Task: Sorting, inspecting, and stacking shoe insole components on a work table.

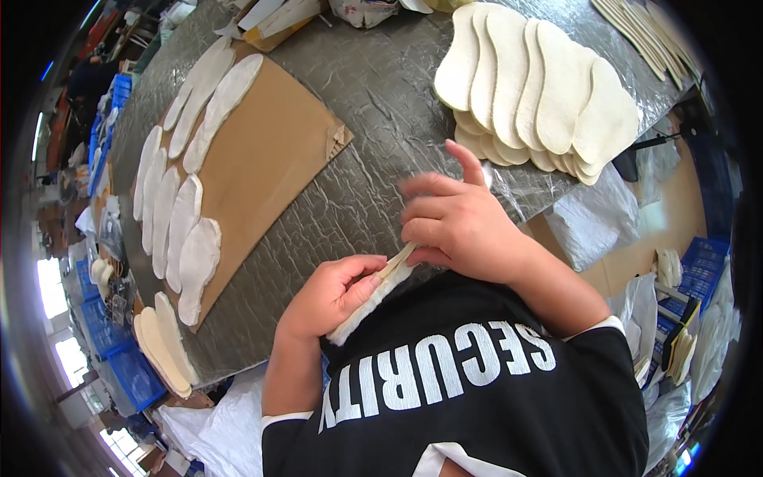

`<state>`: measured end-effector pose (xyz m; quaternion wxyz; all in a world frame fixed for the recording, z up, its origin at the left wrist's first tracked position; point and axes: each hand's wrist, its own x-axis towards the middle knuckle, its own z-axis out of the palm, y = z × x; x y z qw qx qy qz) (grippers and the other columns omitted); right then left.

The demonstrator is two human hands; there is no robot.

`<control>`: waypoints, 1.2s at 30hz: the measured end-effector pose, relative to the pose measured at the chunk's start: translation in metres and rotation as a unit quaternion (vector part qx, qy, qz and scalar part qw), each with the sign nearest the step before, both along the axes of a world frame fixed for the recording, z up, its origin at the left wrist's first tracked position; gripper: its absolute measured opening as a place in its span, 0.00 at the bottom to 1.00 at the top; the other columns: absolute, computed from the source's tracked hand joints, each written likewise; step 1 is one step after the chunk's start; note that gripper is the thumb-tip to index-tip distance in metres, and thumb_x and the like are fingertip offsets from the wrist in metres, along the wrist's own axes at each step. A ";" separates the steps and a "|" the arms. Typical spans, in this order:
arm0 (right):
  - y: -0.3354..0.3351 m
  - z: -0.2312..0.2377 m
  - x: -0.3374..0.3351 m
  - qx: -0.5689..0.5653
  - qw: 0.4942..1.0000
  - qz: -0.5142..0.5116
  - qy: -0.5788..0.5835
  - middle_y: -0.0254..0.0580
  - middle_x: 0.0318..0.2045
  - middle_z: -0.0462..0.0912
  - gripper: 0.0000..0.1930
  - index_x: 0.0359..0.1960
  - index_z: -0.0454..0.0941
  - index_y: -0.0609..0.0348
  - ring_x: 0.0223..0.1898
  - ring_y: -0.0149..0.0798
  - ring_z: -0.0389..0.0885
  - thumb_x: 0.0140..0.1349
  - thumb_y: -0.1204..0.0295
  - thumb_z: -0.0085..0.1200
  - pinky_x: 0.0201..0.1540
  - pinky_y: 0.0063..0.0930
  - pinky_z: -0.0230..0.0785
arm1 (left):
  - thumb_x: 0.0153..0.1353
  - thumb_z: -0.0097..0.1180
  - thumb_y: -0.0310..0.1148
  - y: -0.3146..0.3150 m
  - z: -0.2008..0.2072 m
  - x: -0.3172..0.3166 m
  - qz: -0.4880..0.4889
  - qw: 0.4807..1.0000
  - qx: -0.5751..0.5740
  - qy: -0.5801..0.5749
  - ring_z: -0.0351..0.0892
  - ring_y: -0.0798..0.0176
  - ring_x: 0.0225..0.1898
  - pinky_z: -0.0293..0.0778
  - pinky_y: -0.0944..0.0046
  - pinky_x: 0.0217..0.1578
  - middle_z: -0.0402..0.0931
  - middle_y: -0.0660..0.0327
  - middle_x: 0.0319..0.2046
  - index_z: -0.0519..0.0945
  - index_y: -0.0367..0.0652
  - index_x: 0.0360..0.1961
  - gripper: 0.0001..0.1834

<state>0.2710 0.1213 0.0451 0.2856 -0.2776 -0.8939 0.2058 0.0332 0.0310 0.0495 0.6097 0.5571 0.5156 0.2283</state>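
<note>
A cream insole with white fleece on one side (367, 308) is held at a slant in front of my black shirt, close to the table's near edge. My left hand (330, 298) is closed on its lower part, thumb on top. At its upper end my right hand (457, 219) pinches the tip between thumb and forefinger. The other right fingers are spread and partly blurred, the little finger raised. Part of the insole is hidden beneath the left fingers.
On the dark plastic-covered table (373, 135), a brown cardboard sheet (266, 135) carries several white fleece insoles (184, 215). Overlapping cream insoles (548, 87) are piled at the far right. More insoles (163, 350) lie at the left corner. Blue crates (703, 270) stand beyond the right side.
</note>
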 end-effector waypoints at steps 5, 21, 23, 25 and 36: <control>0.003 -0.006 -0.004 -0.015 0.998 0.048 -0.035 0.24 0.26 0.76 0.13 0.28 0.78 0.46 0.38 0.33 0.76 0.42 0.62 0.69 0.61 0.56 0.52 | 0.59 0.59 0.33 0.002 0.010 -0.002 -0.014 0.967 0.183 0.177 0.80 0.55 0.47 0.72 0.58 0.51 0.81 0.50 0.45 0.82 0.36 0.43 0.14; 0.002 0.000 -0.009 -0.018 0.998 0.039 -0.055 0.24 0.25 0.76 0.13 0.29 0.78 0.47 0.36 0.34 0.75 0.43 0.62 0.68 0.57 0.53 0.55 | 0.49 0.64 0.24 0.000 0.011 0.018 0.076 0.913 0.307 0.257 0.78 0.56 0.34 0.68 0.60 0.41 0.81 0.59 0.29 0.80 0.39 0.29 0.06; 0.001 0.000 -0.009 -0.021 0.997 0.041 -0.054 0.24 0.25 0.76 0.13 0.29 0.78 0.48 0.36 0.34 0.75 0.43 0.62 0.69 0.57 0.53 0.55 | 0.49 0.64 0.24 0.000 0.011 0.018 0.080 0.918 0.294 0.255 0.78 0.56 0.34 0.68 0.60 0.41 0.80 0.59 0.28 0.80 0.39 0.29 0.05; 0.001 0.001 -0.009 -0.025 0.997 0.043 -0.054 0.25 0.25 0.75 0.13 0.27 0.78 0.48 0.37 0.35 0.75 0.43 0.62 0.68 0.58 0.53 0.56 | 0.49 0.64 0.24 0.000 0.011 0.018 0.086 0.922 0.280 0.253 0.79 0.56 0.33 0.68 0.60 0.41 0.80 0.59 0.28 0.80 0.39 0.28 0.05; -0.005 0.004 -0.004 -0.058 0.997 0.036 -0.031 0.26 0.27 0.77 0.12 0.30 0.76 0.49 0.38 0.36 0.75 0.46 0.67 0.67 0.59 0.55 0.55 | 0.47 0.67 0.26 0.001 0.010 0.030 0.088 0.891 0.347 0.280 0.77 0.58 0.31 0.65 0.59 0.41 0.80 0.61 0.27 0.81 0.41 0.28 0.07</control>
